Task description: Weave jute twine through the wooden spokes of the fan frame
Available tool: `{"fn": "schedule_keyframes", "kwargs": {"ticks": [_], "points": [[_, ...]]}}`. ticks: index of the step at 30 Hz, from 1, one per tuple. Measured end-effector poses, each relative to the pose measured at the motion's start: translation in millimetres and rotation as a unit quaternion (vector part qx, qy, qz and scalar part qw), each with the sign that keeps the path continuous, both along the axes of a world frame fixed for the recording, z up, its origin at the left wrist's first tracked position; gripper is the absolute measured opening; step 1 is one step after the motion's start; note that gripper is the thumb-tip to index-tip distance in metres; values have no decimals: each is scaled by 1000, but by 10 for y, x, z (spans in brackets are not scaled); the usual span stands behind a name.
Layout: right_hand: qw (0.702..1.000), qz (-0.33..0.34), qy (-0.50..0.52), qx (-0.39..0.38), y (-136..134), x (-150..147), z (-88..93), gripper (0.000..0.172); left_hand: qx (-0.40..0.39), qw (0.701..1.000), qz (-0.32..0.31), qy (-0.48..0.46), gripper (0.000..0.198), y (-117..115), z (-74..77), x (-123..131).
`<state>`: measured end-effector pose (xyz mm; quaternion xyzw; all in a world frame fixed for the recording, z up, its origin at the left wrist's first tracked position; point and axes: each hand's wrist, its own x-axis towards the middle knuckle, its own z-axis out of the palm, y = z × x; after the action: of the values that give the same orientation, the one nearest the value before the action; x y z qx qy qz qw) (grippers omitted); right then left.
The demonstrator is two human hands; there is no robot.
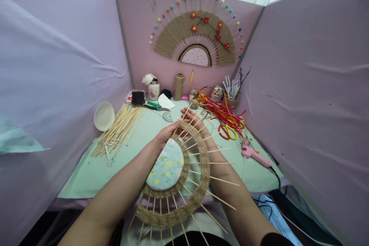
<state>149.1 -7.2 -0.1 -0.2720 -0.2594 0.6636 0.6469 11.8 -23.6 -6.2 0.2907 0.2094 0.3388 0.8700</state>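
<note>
Both hands hold a half-made woven fan (198,169): a floral fabric half-disc (167,165) ringed by bands of jute twine, with thin bamboo sticks radiating outward. My left hand (165,134) grips the fan's upper edge, fingers pressed on the weave. Behind the sticks, my right hand (194,121) has its fingers curled among them near the top, pinching the twine strand. The twine runs to a small jute ball (194,103) on the table.
A green table (86,173) carries a pile of bamboo sticks (119,130), a white paper bowl (103,116), pliers (154,105), a twine spool (178,86), coloured pipe cleaners (223,113), scissors (227,131) and a pink glue gun (255,155). A finished fan (197,32) hangs on the pink partition.
</note>
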Motion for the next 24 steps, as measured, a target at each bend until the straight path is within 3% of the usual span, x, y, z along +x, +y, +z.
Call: {"fn": "schedule_keyframes", "kwargs": {"ticks": [8, 11, 16, 24], "points": [[997, 32, 39, 54, 142, 178, 49, 11, -2, 999, 18, 40, 33, 7, -14, 16], [996, -5, 46, 79, 169, 224, 104, 2, 2, 999, 15, 49, 31, 11, -27, 14], [992, -48, 34, 114, 184, 273, 129, 8, 10, 998, 19, 67, 23, 6, -24, 13], [987, -70, 143, 19, 245, 418, -21, 11, 14, 996, 27, 79, 28, 19, -9, 18]]}}
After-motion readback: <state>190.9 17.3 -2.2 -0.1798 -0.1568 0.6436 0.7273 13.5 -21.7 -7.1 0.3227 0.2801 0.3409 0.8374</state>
